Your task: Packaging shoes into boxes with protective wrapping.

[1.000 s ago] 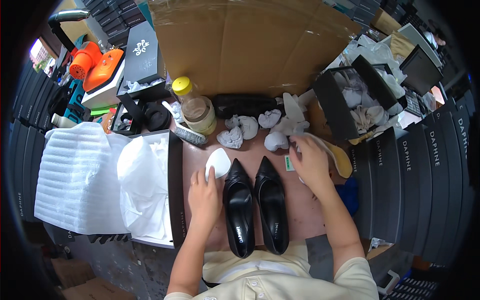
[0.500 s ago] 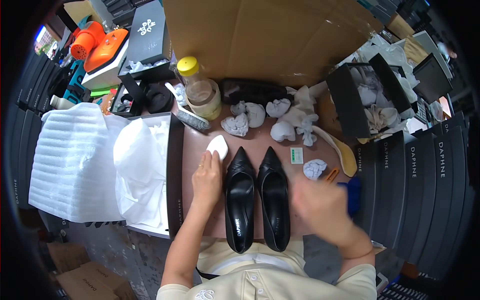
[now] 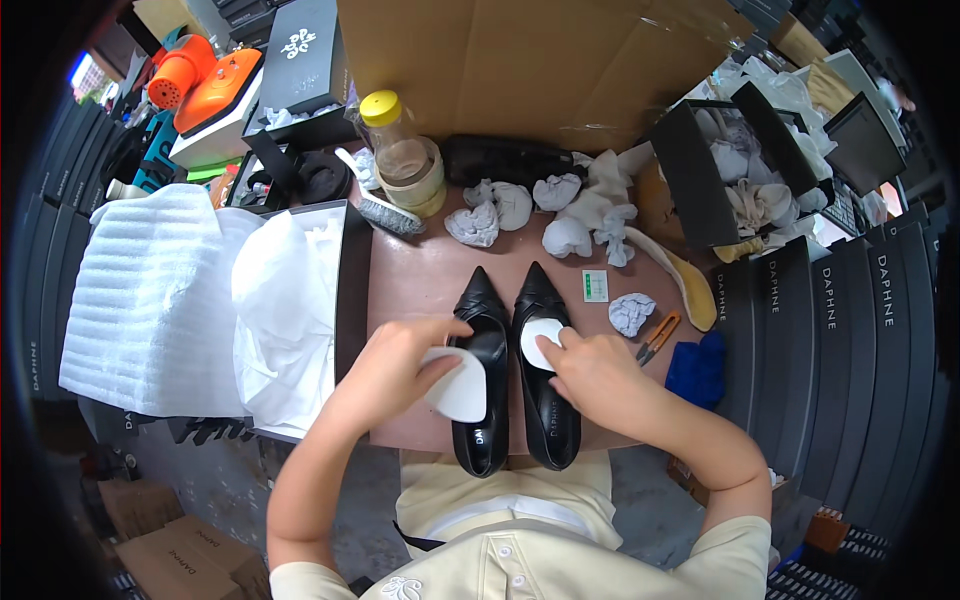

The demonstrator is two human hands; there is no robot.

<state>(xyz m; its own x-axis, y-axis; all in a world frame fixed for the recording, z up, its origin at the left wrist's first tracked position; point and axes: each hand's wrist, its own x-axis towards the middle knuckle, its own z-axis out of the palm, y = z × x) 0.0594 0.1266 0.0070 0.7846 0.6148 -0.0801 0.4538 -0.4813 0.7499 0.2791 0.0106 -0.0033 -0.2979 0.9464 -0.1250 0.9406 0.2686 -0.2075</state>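
Two black pointed shoes lie side by side on the brown work surface (image 3: 420, 280), toes pointing away from me. My left hand (image 3: 395, 365) holds a white oval pad (image 3: 458, 385) over the opening of the left shoe (image 3: 482, 375). My right hand (image 3: 590, 370) presses a second white pad (image 3: 540, 338) into the right shoe (image 3: 545, 400) with its fingertips.
An open black box lined with white tissue (image 3: 290, 310) sits left of the shoes, beside stacked white foam sheets (image 3: 150, 290). Crumpled paper balls (image 3: 565, 235), a yellow-capped bottle (image 3: 400, 150), a brush (image 3: 385, 210), small orange snips (image 3: 658, 335), a blue cloth (image 3: 697, 368) and a shoehorn (image 3: 690, 290) lie around.
My right hand came back from the right side of the surface and now pushes a white pad into the right shoe. My left hand moved its pad over the left shoe.
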